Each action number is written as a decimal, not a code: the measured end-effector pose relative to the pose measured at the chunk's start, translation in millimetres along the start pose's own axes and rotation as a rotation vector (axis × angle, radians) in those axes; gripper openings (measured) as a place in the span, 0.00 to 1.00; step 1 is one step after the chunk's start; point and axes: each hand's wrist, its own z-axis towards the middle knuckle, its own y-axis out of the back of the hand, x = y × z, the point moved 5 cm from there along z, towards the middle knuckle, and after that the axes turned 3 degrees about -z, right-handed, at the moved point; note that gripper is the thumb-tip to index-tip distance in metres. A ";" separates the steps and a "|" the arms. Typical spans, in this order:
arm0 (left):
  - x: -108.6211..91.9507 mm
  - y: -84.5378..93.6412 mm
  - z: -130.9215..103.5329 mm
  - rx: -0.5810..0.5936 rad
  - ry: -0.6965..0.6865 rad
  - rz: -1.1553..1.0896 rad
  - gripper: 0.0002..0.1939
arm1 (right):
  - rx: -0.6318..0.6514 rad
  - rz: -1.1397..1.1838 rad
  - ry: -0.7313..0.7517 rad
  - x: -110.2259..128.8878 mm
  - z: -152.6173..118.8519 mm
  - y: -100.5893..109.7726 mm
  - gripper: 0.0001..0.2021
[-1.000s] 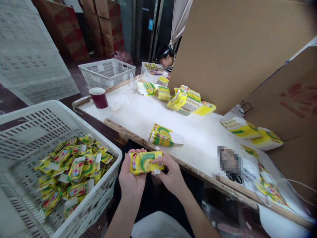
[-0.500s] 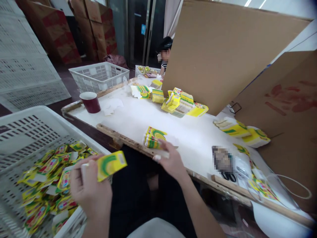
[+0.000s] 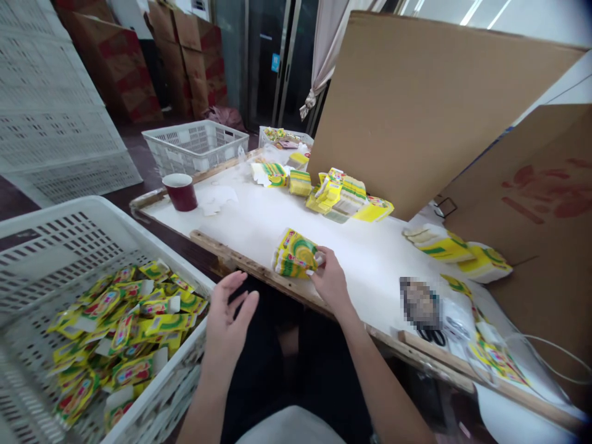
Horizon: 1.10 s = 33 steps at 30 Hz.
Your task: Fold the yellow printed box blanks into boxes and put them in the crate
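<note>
Between the crate and the table edge, my left hand (image 3: 229, 324) is empty, its thumb and fingers apart. My right hand (image 3: 333, 285) pinches the right end of a yellow and green carton (image 3: 303, 251) on a small stack at the table's near edge. The cartons look flat, with white flaps; whether the fingers hold one or more of them is unclear. Left of me, a white plastic crate (image 3: 104, 209) holds a heap of small yellow boxes (image 3: 150, 324), several with white flaps sticking out.
On the white table (image 3: 250, 225) stand a dark red cup (image 3: 180, 192) and several carton bundles (image 3: 351, 196). A large cardboard sheet (image 3: 416, 111) rises behind them. Scissors (image 3: 431, 336) lie at the right. Another white crate (image 3: 197, 145) is beyond the table's far left edge.
My left hand has let go of the yellow box it held over the crate and moved right toward the table. My right hand has closed on the stack's carton, which has lifted slightly.
</note>
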 end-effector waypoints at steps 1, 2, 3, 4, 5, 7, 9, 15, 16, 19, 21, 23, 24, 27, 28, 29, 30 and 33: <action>7.8 -6.7 -2.2 0.065 0.042 -0.050 0.25 | 0.020 0.041 -0.003 9.5 -7.1 0.5 0.28; 14.4 -13.0 -5.2 0.119 0.076 -0.115 0.28 | 0.061 0.090 0.002 20.0 -16.0 -0.9 0.29; 19.2 -18.4 -8.7 0.152 0.101 -0.198 0.30 | 0.145 0.205 0.003 30.7 -26.8 -5.5 0.30; 22.3 -22.6 -12.6 0.158 0.119 -0.295 0.31 | 0.266 0.338 0.002 41.8 -39.3 -12.8 0.31; 23.7 -25.3 -16.5 0.137 0.132 -0.397 0.30 | 0.397 0.472 -0.009 52.3 -53.2 -21.2 0.31; 23.4 -26.8 -23.5 0.052 0.153 -0.564 0.26 | 0.590 0.740 -0.081 68.8 -79.8 -36.5 0.31; 21.5 -25.2 -27.3 -0.024 0.159 -0.654 0.22 | 0.663 0.926 -0.172 77.9 -99.6 -48.0 0.33; 35.3 -13.0 -21.1 -0.132 0.165 -0.534 0.18 | 0.567 0.875 -0.318 70.5 -114.9 -64.0 0.30; 39.1 -13.0 -20.3 -0.119 0.170 -0.492 0.18 | 0.539 0.833 -0.316 66.6 -113.0 -63.5 0.27; 44.3 -17.8 -21.4 -0.053 0.159 -0.396 0.24 | 0.450 0.796 -0.299 55.0 -104.0 -57.1 0.21; 44.3 -23.5 -24.4 -0.018 0.165 -0.381 0.29 | 0.400 0.845 -0.306 48.2 -97.5 -50.9 0.20; 44.7 -28.1 -28.0 -0.020 0.207 -0.369 0.26 | 0.348 0.900 -0.326 42.0 -92.1 -44.8 0.16; 45.0 -29.4 -29.8 -0.034 0.229 -0.358 0.23 | 0.322 0.921 -0.338 39.3 -90.2 -42.2 0.15; 44.3 -29.9 -33.7 -0.109 0.254 -0.350 0.15 | 0.273 0.949 -0.387 32.0 -88.8 -36.9 0.10; 43.7 -30.1 -34.6 -0.123 0.255 -0.363 0.15 | 0.267 0.955 -0.396 30.4 -89.1 -35.4 0.09; 43.2 -30.6 -35.2 -0.125 0.258 -0.379 0.14 | 0.259 0.965 -0.402 29.1 -89.3 -33.6 0.10; 43.1 -31.4 -35.7 -0.119 0.263 -0.394 0.14 | 0.248 0.977 -0.403 28.0 -89.3 -31.3 0.10; 45.4 -34.9 -36.8 -0.046 0.286 -0.387 0.15 | 0.200 1.003 -0.372 26.0 -88.4 -22.8 0.12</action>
